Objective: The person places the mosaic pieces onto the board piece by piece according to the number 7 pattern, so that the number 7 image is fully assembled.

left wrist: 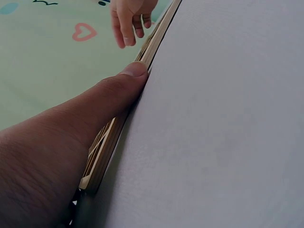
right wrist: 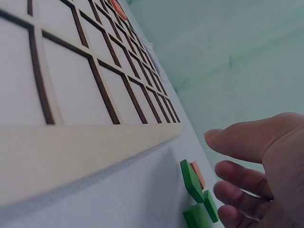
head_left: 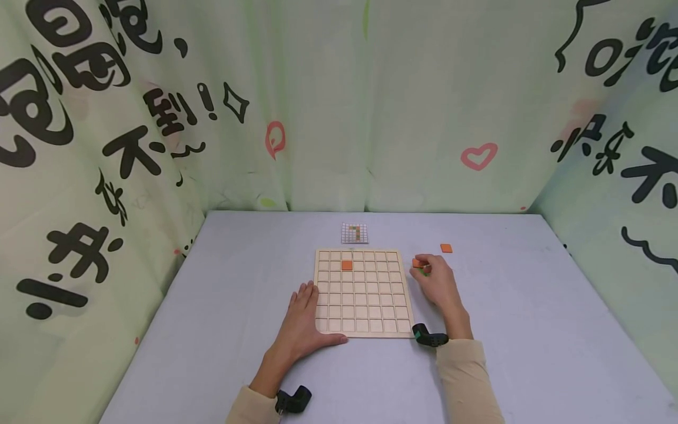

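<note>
A wooden grid board (head_left: pixel 364 338) lies flat, with one orange square tile (head_left: pixel 346 265) in a cell near its far side. My left hand (head_left: pixel 304 321) rests at the board's near left corner, its fingers along the left side and the thumb (left wrist: pixel 135 70) on the front edge. Just past the board's right side, my right hand (head_left: pixel 436 285) hovers by a small group of tiles, thumb and fingers apart and nothing seen between them. Below those fingers are several green tiles (right wrist: pixel 191 182) and an orange tile (right wrist: pixel 197 174), partly hidden behind a green one.
Behind the board is a small card (head_left: pixel 354 234) printed with a coloured grid pattern. Another orange tile (head_left: pixel 446 248) lies beyond the right hand. A pale curtain (head_left: pixel 413 118) with writing and drawings encloses the back and sides of the white table (head_left: pixel 529 330).
</note>
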A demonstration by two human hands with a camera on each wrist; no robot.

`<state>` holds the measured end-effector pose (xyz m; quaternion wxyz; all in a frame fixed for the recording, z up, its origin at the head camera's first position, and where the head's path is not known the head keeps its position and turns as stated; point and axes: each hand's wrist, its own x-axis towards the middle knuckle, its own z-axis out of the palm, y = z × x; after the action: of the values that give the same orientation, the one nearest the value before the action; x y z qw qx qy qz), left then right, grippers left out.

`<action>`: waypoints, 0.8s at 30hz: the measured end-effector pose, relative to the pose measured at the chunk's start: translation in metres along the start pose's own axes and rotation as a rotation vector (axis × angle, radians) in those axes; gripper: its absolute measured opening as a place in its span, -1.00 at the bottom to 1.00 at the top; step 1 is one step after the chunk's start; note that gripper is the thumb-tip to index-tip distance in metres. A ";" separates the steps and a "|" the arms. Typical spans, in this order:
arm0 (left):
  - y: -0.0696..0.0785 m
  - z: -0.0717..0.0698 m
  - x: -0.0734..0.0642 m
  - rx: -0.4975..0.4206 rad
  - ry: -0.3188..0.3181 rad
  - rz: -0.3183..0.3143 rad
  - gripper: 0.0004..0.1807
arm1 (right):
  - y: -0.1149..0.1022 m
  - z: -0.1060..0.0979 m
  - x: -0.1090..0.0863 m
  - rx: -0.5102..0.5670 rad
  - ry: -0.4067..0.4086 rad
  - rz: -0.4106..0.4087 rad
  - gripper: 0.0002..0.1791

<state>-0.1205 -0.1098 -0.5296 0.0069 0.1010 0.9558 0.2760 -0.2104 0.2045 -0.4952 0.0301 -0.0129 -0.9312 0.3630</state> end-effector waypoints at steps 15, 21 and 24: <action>0.000 -0.001 0.000 0.003 -0.007 -0.004 0.42 | 0.008 -0.002 0.002 -0.028 -0.011 0.016 -0.51; 0.000 -0.001 0.000 0.003 -0.006 -0.002 0.42 | 0.009 -0.002 0.002 -0.057 -0.018 0.018 -0.51; 0.000 0.000 0.000 0.003 0.002 0.001 0.42 | 0.011 -0.001 0.002 -0.072 -0.023 0.028 -0.51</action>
<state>-0.1204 -0.1102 -0.5297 0.0056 0.1011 0.9562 0.2745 -0.2126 0.2133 -0.5013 0.0138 -0.0227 -0.9437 0.3299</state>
